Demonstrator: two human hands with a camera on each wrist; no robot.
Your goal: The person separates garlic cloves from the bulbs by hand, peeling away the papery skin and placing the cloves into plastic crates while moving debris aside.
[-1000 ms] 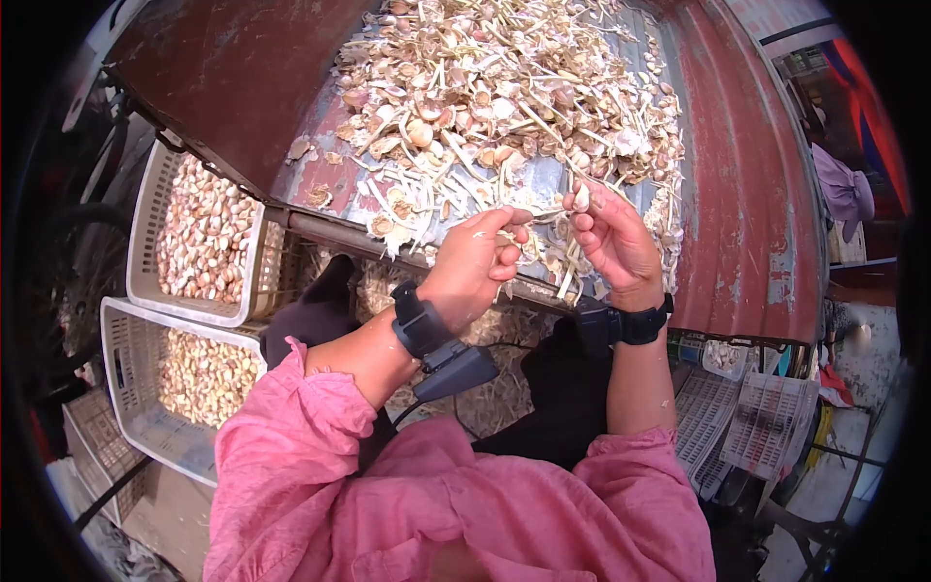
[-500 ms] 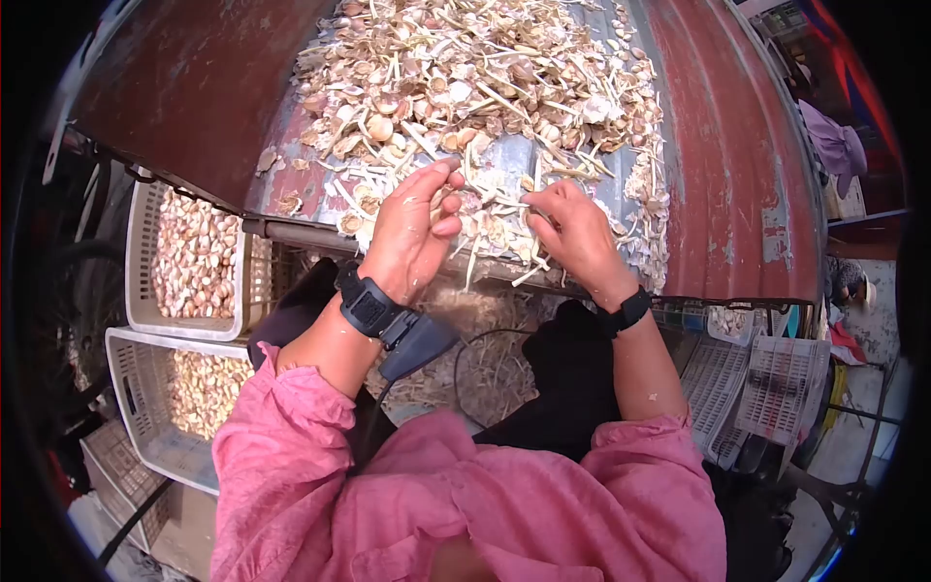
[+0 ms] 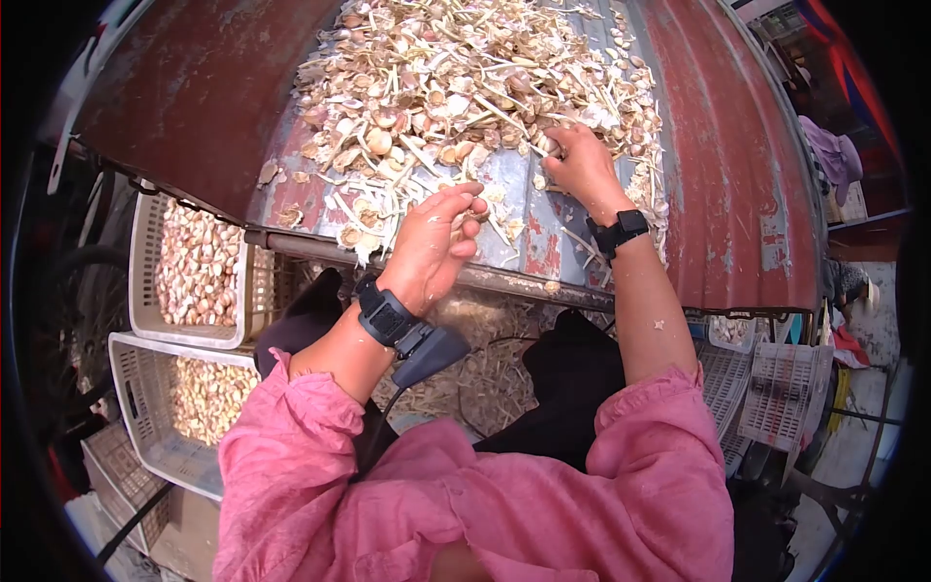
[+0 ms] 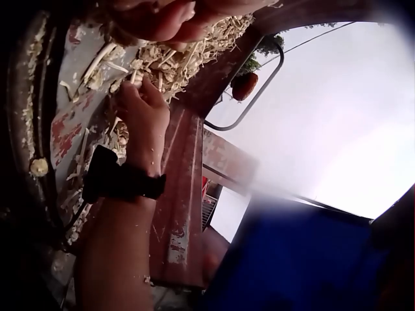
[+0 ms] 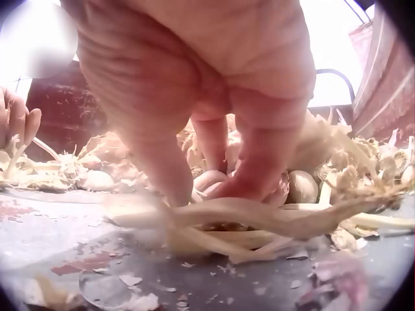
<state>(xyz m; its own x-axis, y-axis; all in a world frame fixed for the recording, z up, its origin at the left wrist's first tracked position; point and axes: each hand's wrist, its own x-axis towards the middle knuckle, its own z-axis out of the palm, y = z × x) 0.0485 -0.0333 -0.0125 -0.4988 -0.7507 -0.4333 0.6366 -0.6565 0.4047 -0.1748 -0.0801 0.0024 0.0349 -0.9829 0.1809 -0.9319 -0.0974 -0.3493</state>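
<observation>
In the head view my right hand (image 3: pixel 585 170) reaches down at the near edge of the heap of garlic and dry stalks (image 3: pixel 456 87). Its thumb and fingers close round a pale, pink-tinged garlic bulb (image 5: pixel 211 181), partly hidden behind the fingers in the right wrist view. A dry stalk (image 5: pixel 259 217) crosses in front of the fingertips there. My left hand (image 3: pixel 427 247) hovers over the near edge of the metal bed, palm turned inward and fingers curled. I cannot tell whether something small lies within those fingers.
The heap lies on a worn metal bed (image 3: pixel 543 233) between a red side wall (image 3: pixel 727 175) and a red panel (image 3: pixel 184 107). Left of my legs stand a crate of unpeeled cloves (image 3: pixel 143 262) and a crate of paler cloves (image 3: pixel 145 398). Plastic baskets (image 3: pixel 786 388) stand at right.
My right hand has moved away from the left hand, forward to the heap's edge, and grips a garlic bulb there. The left hand has dropped slightly toward me and right since half a second ago.
</observation>
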